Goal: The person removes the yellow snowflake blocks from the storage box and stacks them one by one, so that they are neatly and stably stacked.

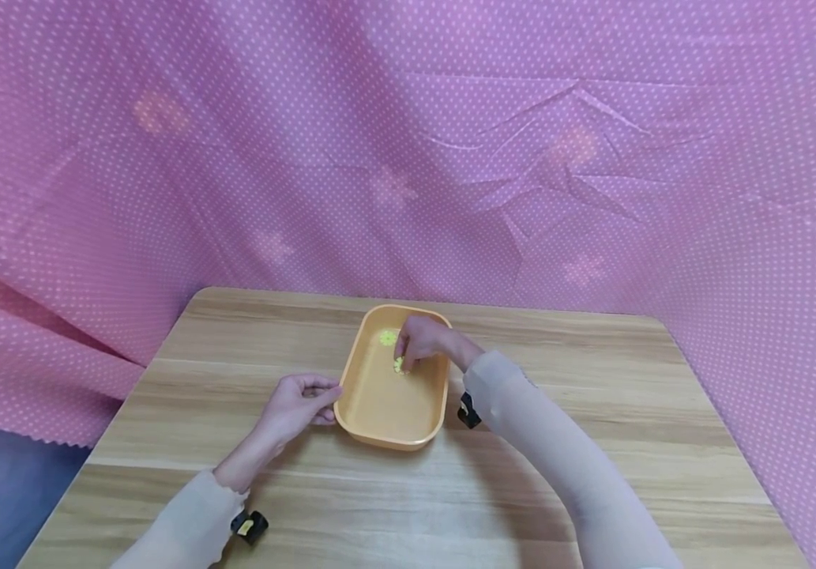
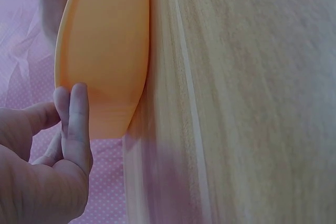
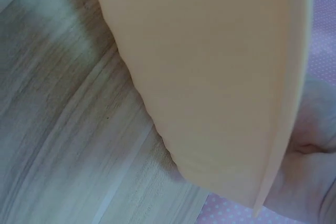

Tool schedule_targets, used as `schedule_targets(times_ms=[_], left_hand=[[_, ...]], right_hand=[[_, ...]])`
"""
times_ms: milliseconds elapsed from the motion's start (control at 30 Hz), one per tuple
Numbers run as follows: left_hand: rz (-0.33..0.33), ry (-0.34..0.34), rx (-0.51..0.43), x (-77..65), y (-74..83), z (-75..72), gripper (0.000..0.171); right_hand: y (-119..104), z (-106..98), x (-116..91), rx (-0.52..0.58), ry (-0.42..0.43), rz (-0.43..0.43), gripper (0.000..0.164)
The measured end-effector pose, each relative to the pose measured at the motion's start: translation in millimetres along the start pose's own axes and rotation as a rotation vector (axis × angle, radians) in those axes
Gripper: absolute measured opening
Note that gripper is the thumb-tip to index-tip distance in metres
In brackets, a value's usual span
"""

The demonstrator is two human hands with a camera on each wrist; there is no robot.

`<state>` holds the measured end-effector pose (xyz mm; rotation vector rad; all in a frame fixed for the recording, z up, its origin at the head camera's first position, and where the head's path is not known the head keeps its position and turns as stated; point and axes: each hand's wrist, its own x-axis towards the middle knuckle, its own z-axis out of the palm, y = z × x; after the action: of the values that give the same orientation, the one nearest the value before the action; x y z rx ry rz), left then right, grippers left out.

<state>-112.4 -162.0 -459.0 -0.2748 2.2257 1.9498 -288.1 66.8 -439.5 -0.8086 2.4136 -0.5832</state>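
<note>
An orange rectangular tray (image 1: 393, 411) with rounded corners stands on the wooden table. My left hand (image 1: 297, 407) grips its near left rim, the thumb at the edge; in the left wrist view the fingers of this hand (image 2: 63, 156) lie against the outer wall (image 2: 105, 51). Inside the tray, my right hand (image 1: 422, 338) reaches down over the right side and pinches a small yellow flower-shaped piece (image 1: 398, 365) near the floor. Just beyond it lies another yellow flower-shaped piece (image 1: 388, 337). The tray's outer wall (image 3: 199, 77) hides the right fingertips in the right wrist view.
The wood-grain table (image 1: 237, 332) extends on both sides of the tray. Pink dotted cloth (image 1: 408, 158) hangs behind and at the sides. A black wrist device (image 1: 249, 526) sits at the left cuff, and another (image 1: 468, 411) at the right.
</note>
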Motion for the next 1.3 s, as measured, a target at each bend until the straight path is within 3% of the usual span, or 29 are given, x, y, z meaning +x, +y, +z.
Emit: schedule_targets(times_ms=[200, 900, 1300], left_hand=[[0.000, 0.002, 0.027, -0.3, 0.6, -0.3, 0.032], [0.001, 0.004, 0.024, 0.0, -0.1, 0.2, 0.031], [0.003, 0.006, 0.019, -2.0, 0.0, 0.2, 0.030]], right_hand=[[0.6, -1.5, -2.3, 0.044, 0.016, -0.034, 0.012], [2.8, -16.0, -24.5, 0.332, 0.036, -0.033, 0.015], [6.4, -19.3, -49.2, 0.477, 0.096, -0.053, 0.016]])
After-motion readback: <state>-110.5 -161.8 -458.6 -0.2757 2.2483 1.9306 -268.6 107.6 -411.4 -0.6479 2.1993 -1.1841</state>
